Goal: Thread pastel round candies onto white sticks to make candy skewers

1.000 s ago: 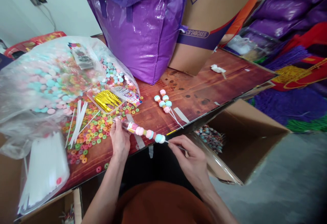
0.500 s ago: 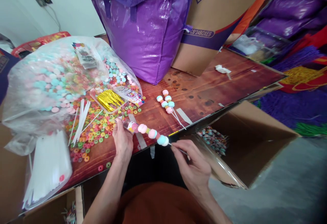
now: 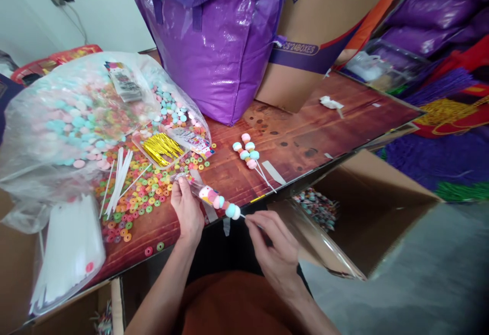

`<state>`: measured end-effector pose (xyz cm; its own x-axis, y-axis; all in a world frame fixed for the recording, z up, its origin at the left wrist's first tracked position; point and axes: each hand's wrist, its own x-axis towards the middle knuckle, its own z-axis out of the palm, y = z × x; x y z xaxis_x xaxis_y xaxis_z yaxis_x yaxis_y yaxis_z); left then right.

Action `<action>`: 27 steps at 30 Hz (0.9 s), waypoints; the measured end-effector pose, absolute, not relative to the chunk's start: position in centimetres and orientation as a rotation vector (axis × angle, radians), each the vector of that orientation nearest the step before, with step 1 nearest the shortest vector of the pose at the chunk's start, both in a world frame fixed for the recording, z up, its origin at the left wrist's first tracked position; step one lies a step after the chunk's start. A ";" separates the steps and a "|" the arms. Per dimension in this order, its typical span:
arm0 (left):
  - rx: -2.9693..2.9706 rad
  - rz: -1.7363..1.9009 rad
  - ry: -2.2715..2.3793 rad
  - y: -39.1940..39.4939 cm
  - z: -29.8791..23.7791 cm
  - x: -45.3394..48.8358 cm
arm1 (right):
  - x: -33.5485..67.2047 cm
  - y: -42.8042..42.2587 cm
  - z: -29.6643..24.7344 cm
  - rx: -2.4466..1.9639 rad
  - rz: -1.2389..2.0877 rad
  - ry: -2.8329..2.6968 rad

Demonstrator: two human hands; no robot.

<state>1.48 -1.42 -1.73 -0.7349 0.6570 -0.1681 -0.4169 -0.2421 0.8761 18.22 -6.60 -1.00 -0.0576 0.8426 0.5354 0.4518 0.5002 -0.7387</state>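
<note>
We look down on a wood-grain surface (image 3: pixel 305 136). At its far side a purple woven bag (image 3: pixel 214 44) and a cardboard box (image 3: pixel 313 29) stand side by side. At the left slumps a clear bag of candies (image 3: pixel 57 121), with loose ring candies (image 3: pixel 137 197), white sticks (image 3: pixel 118 177) and a packet of gold twist ties (image 3: pixel 162 146) just beside it. Two finished candy skewers (image 3: pixel 246 152) lie mid-surface, and a crumpled white scrap (image 3: pixel 329 103) lies far right.

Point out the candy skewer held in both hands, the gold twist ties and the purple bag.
candy skewer (image 3: pixel 218 202): head view, on the candies midway along the stick.
gold twist ties (image 3: pixel 162 146): head view, middle of the bundle.
purple bag (image 3: pixel 217 44): head view, its shiny front panel.
</note>
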 end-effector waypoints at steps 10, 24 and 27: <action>0.329 1.649 1.160 -2.7 -0.4 2.1 | 17.6 -6.1 -1.6 -1.177 0.394 -1.759; 0.344 1.455 1.070 -3.1 -0.9 3.3 | 14.8 -5.0 -1.0 -1.221 0.893 -1.612; 0.313 1.428 1.047 -3.2 -1.0 3.3 | 14.0 -4.8 -1.2 -1.230 0.978 -1.527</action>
